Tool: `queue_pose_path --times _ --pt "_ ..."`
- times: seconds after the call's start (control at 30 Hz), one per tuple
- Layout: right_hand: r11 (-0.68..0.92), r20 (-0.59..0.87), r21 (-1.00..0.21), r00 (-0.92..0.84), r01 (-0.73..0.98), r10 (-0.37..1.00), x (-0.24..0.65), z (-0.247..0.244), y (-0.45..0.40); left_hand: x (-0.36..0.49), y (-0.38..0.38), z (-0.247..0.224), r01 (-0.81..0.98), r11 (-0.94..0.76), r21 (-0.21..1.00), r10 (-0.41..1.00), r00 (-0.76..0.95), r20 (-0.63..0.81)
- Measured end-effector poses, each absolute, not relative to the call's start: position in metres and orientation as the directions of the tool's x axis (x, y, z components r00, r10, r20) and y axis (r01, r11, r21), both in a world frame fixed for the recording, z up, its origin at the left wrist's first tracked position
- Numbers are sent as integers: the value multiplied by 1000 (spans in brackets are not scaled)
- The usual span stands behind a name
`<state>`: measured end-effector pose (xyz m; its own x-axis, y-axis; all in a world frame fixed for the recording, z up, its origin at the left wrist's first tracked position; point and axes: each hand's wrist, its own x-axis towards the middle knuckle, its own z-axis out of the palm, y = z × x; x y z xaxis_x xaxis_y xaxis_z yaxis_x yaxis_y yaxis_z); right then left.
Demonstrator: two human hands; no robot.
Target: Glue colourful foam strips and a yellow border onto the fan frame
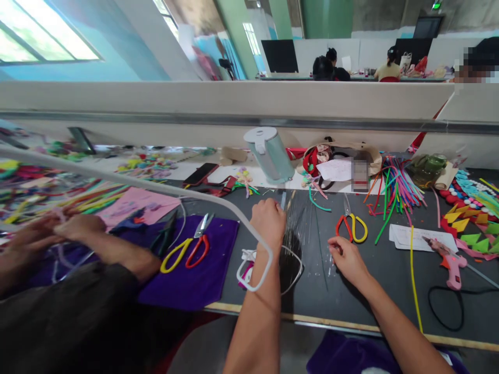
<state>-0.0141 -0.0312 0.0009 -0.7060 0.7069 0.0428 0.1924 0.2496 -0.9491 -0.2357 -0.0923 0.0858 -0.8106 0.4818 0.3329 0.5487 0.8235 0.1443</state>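
While the left hand (pixel 268 221) and right hand (pixel 346 258) curl near thin strands (pixel 292 223), grips unclear, strand-picking seems underway, the next move likely needing a fine pinch.

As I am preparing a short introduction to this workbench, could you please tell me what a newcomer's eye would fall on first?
Probably the bright purple cloth to the left, with yellow-and-red scissors lying on it. The pale kettle also stands out at the back, beyond the person's left hand, as does the pink glue gun to the right of their right hand.
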Motion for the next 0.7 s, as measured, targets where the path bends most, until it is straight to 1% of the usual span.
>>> queue_pose_path --times 0.17,0.33,0.4,0.5,0.63,0.7 --pt "147 2 -979 -718 140 696 -44 7 -28 -222 -103 96 554 806 207 442 -797 412" --pt "44 -15 -997 -757 57 653 -100 30 -18 -209 -113 108 592 765 254 436 -766 472" --pt "-5 -22 -1000 -772 24 635 -123 41 -16 -206 -117 112 637 707 307 431 -732 528" --pt "-88 -33 -996 -794 -26 608 -148 54 -16 -201 -124 120 722 555 413 410 -670 619" --pt "-186 -25 -977 -820 -100 572 -149 67 -11 -200 -129 126 756 361 546 400 -655 641" --pt "-217 -18 -966 -800 -142 600 -136 71 -3 -203 -128 121 729 332 599 398 -684 612"
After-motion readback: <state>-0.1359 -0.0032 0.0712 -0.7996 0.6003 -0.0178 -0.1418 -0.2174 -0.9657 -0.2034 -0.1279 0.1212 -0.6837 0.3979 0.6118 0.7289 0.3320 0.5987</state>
